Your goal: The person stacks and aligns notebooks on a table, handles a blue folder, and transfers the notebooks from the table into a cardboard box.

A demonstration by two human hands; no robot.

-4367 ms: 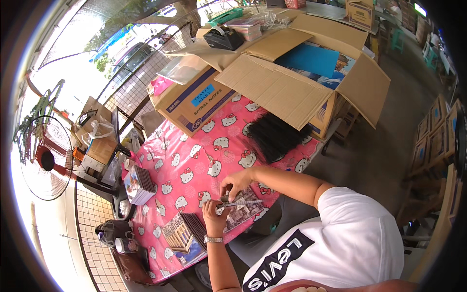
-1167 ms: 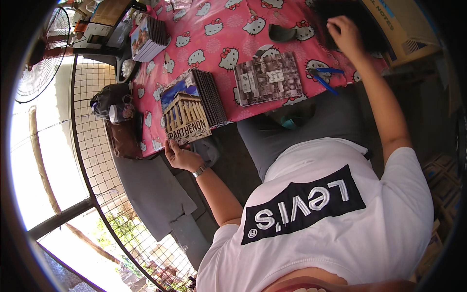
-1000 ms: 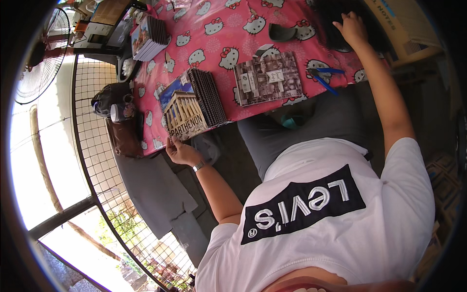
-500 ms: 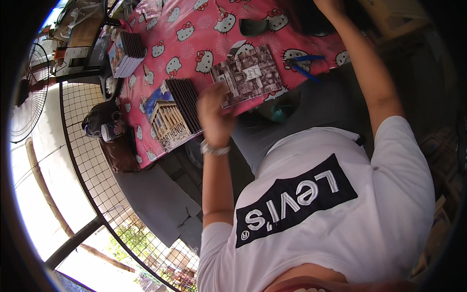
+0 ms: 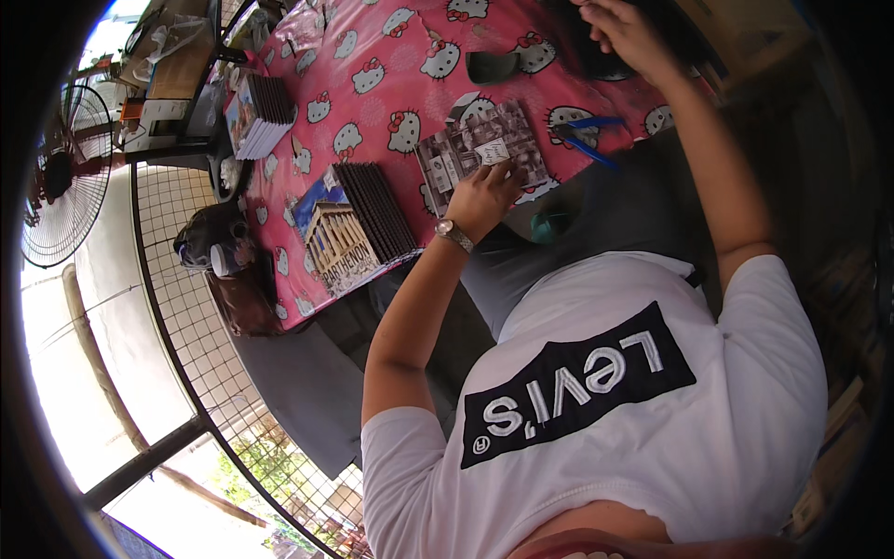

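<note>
My left hand [image 5: 484, 197], with a watch on the wrist, rests on the near edge of a thin booklet [image 5: 456, 154] with a grey, photo-patterned cover. Its fingers lie over the cover and the thumb is hidden. To its left stands a stack of spiral-bound notebooks [image 5: 354, 224], the top one showing a columned temple. My right hand [image 5: 622, 35] is raised at the top edge, fingers apart and partly cut off, beside a dark object [image 5: 596, 58] I cannot make out. Between the hands lie blue-handled pliers [image 5: 589, 137].
A pink patterned cloth [image 5: 372, 102] covers the table. On it are a dark green dish [image 5: 492, 67] and a second notebook stack [image 5: 261, 116] at the far left. Bags [image 5: 244, 296] sit by the table's left edge. A fan [image 5: 70, 177] and wire mesh [image 5: 177, 242] stand farther left.
My left hand has moved right, from beside the notebook stack onto the booklet. My right hand has come lower into view. The whole view has shifted slightly.
</note>
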